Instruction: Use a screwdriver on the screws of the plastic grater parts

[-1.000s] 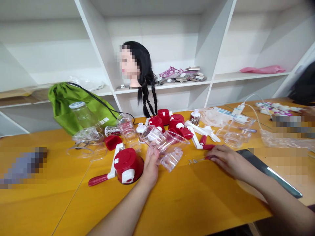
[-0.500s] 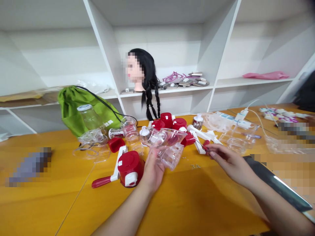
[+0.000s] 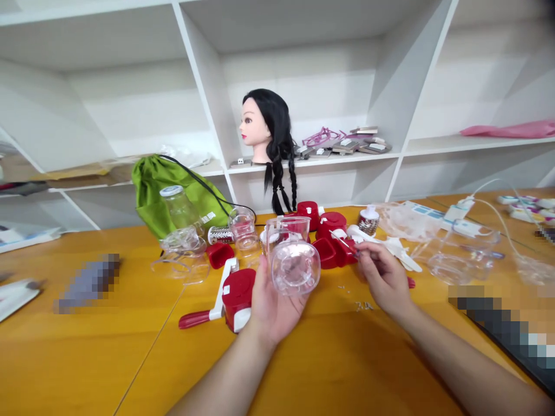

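Observation:
My left hand (image 3: pixel 271 303) is closed round a clear plastic housing (image 3: pixel 291 259), held up off the orange table (image 3: pixel 130 341) with its round end facing me. My right hand (image 3: pixel 381 276) pinches a small screwdriver (image 3: pixel 344 244) with a thin metal shaft pointing up and left towards the housing. A few small screws (image 3: pixel 363 305) lie on the table just below the right hand. A red and white hand-crank base (image 3: pixel 232 294) stands left of my left hand.
Red caps (image 3: pixel 332 222), clear jars (image 3: pixel 243 228), grater drums (image 3: pixel 220 234) and white handles (image 3: pixel 401 249) crowd the table's middle. A green bag (image 3: pixel 167 185) lies at the back left. A mannequin head (image 3: pixel 265 130) stands on white shelves. Clear containers (image 3: pixel 459 260) and cables lie right.
My left hand lifted the clear housing off the table and turned its round end towards me. My right hand picked up the screwdriver and moved left, towards the housing.

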Available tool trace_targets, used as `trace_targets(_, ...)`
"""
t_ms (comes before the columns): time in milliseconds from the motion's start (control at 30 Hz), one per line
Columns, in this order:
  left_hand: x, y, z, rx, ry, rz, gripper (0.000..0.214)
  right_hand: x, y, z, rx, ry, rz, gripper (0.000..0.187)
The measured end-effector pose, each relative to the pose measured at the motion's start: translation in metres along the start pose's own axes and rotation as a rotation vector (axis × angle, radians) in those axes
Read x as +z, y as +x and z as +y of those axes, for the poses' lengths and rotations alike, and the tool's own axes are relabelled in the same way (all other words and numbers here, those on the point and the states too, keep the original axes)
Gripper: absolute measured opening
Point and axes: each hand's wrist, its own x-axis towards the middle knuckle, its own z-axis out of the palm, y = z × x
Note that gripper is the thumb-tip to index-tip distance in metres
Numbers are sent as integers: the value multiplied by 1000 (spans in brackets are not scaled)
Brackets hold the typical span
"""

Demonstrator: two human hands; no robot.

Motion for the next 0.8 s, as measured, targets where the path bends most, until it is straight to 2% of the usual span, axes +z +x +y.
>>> trace_targets(167,2,-1,2,3,-8,58,71,-4,-8,-5,-15,25,-5,17)
trace_targets(400,-1,-1,5,2,-66,-111,77,1,-8,-18,-84,-4,43,10)
trace_targets(567,-1,-1,4,-4,-122,-91,74,0,-9,-19,-217,-66,61,15)
trace_targets(633,2,-2,0,78,-61,-74,71,-2,-11,-20,-269,-65,66,19)
trace_targets(800,1,0,-11,439,189,4,66,-7,-13,-26,-411,-32,-5,26)
